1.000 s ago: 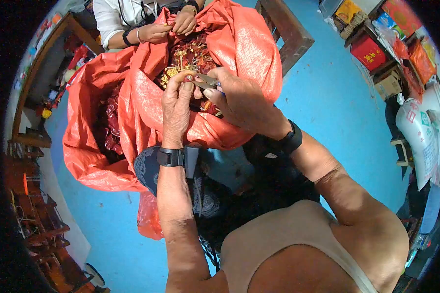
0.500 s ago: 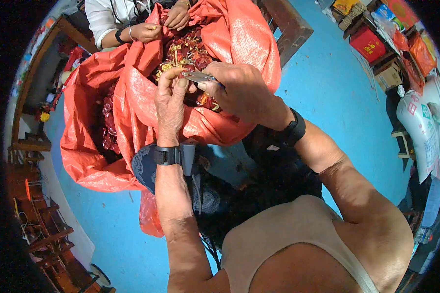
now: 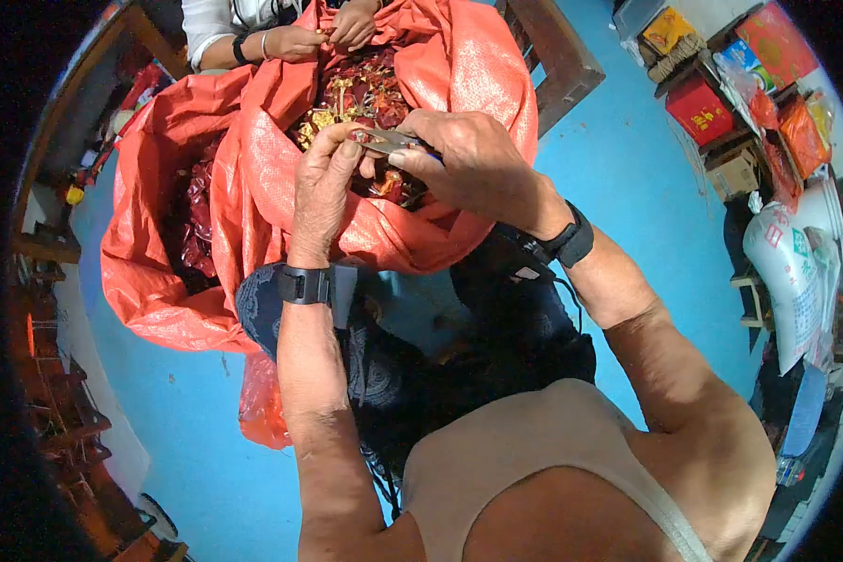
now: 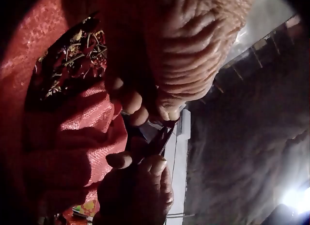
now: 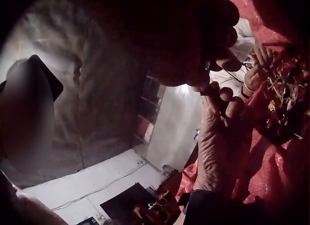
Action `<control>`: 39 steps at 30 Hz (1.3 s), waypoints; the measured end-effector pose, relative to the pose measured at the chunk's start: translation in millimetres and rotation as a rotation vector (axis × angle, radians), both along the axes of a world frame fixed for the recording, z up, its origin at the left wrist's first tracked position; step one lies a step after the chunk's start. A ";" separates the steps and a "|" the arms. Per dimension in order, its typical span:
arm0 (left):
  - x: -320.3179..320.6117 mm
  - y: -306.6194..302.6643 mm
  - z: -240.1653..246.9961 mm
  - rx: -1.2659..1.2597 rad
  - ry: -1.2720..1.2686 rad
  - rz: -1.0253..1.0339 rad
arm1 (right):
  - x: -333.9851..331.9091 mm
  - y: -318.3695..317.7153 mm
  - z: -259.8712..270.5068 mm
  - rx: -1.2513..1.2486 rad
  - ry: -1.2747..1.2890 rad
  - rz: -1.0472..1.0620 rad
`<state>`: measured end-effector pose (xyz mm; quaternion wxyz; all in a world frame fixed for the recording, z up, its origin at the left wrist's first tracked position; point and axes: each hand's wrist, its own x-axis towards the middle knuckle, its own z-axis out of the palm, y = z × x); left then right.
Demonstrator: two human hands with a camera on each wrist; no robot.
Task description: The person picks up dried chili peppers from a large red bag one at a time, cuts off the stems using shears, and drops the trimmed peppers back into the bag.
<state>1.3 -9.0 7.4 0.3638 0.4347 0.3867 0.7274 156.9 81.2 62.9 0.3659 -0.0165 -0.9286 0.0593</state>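
Observation:
My left hand (image 3: 320, 187) pinches a small dark red dried chili (image 3: 359, 137) between thumb and fingers, above an open red woven sack (image 3: 281, 178). From the right, my right hand (image 3: 473, 159) grips a pair of small scissors (image 3: 391, 143), whose metal blades lie at the chili. The handles are mostly hidden inside the right hand. Below both hands, the sack holds red chilies mixed with pale stems and yellowish bits (image 3: 356, 98). In the left wrist view, the left hand (image 4: 189, 45) and right hand (image 4: 140, 186) face each other, deep in shadow.
A second red sack (image 3: 140, 290) with dark red dried chilies (image 3: 195, 220) stands at left. Across the sacks, another person's hands (image 3: 351, 28) work at the rim. A wooden chair (image 3: 557, 56) is behind right. Shelves with boxes (image 3: 698, 108) and a white sack (image 3: 782, 272) line the right.
The scissors' blades stay at the chili, shifting slightly with the hands. The other person's hands have parted and come together again. The head view has shifted a little.

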 end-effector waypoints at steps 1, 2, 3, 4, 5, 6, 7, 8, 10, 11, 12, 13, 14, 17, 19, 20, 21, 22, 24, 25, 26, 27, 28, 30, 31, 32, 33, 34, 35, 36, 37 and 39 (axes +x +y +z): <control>-1.8 0.5 -1.0 0.012 0.011 -0.016 | -0.2 1.3 -1.5 -0.010 -0.022 -0.025; -3.3 0.4 -2.1 0.016 0.013 -0.010 | -0.6 2.6 -2.5 -0.022 -0.041 -0.051; -3.6 0.4 -2.1 0.027 0.015 -0.026 | -1.1 2.8 -1.3 -0.018 -0.040 -0.046; -3.9 0.3 -2.1 0.036 0.016 -0.043 | -1.1 2.9 0.2 0.025 -0.046 -0.039; -4.6 -0.2 -2.2 0.038 0.015 -0.040 | -0.8 2.9 1.6 0.068 -0.052 -0.032; -4.9 -1.2 -0.9 0.014 0.026 -0.037 | -0.3 2.3 3.5 0.069 -0.054 -0.029; -5.2 -2.0 -0.1 -0.010 0.036 -0.034 | 0.0 1.0 5.6 0.021 -0.082 -0.042; -5.9 -2.3 -0.5 -0.008 0.035 -0.030 | -0.1 0.1 6.8 -0.028 -0.109 -0.055; -7.5 -2.7 -1.9 0.003 0.009 -0.069 | -1.0 -0.8 7.0 -0.049 -0.111 -0.058; -8.1 -2.6 -2.6 0.004 0.008 -0.068 | -1.0 -1.3 7.0 -0.073 -0.113 -0.065; -8.3 -2.5 -2.5 0.011 -0.010 -0.081 | -0.9 -2.4 7.8 -0.072 -0.114 -0.064; -8.6 -2.4 -2.4 0.020 -0.026 -0.094 | -0.9 -3.9 9.1 -0.042 -0.124 -0.064; -8.7 -2.3 -2.4 0.022 -0.025 -0.093 | -1.1 -5.5 10.4 -0.012 -0.134 -0.063; -7.8 -3.6 -1.9 0.029 -0.017 -0.064 | -3.4 -10.0 11.3 -0.166 -0.123 -0.033; -8.3 -3.3 -1.0 0.009 -0.008 -0.042 | -5.8 -12.9 10.4 -0.194 -0.111 -0.027; -8.3 -2.6 -0.5 0.011 -0.008 -0.041 | -7.6 -14.2 9.6 -0.225 -0.101 -0.022; -7.7 -2.3 -0.6 0.035 -0.016 -0.025 | -10.1 -15.6 5.9 -0.225 -0.101 -0.021; -7.1 -1.9 -0.7 0.060 -0.024 -0.010 | -13.1 -16.8 -0.1 -0.452 -0.058 -0.002; -5.4 -1.0 -0.9 0.075 -0.052 0.000 | -16.6 -19.1 -6.1 -0.674 -0.012 0.020; -5.3 -0.6 -0.6 0.091 -0.080 0.011 | -18.1 -20.4 -7.0 -0.933 -0.012 0.099; -5.9 -0.5 -0.5 0.094 -0.076 0.014 | -19.5 -21.7 -6.8 -1.191 -0.012 0.182; -5.8 -1.0 -0.5 0.094 -0.089 0.001 | -19.2 -24.1 -4.1 -1.188 -0.013 0.186; -6.1 -1.0 -0.5 0.095 -0.102 -0.013 | -18.2 -26.8 0.5 -1.241 -0.013 0.173; -4.0 1.2 -1.0 0.094 -0.093 -0.002 | -17.9 -27.9 1.5 -1.294 -0.023 0.159; -3.9 1.8 -0.7 0.090 -0.079 0.003 | -18.2 -27.6 -2.0 -0.996 0.008 0.038; -4.5 2.7 -1.8 0.097 -0.038 0.008 | -18.8 -27.0 -3.5 -0.694 0.040 -0.077; -5.0 3.2 -0.9 0.100 -0.040 0.009 | -18.8 -26.9 -1.4 -0.692 0.037 -0.077; -5.4 2.8 -0.5 0.076 -0.021 0.004 | -18.5 -27.3 1.6 -0.461 0.037 -0.112; -5.4 2.2 0.0 0.052 0.000 0.000 | -18.5 -27.7 3.4 -0.230 0.038 -0.144; -5.7 2.0 -0.3 0.054 0.000 0.003 | -18.6 -27.9 2.6 -0.227 0.038 -0.142; -6.5 1.9 -0.4 0.065 -0.058 -0.055 | -18.8 -27.7 0.3 -0.324 0.051 -0.084; -7.7 0.8 -0.6 0.073 -0.116 -0.110 | -19.7 -26.6 -7.2 -0.423 0.063 -0.023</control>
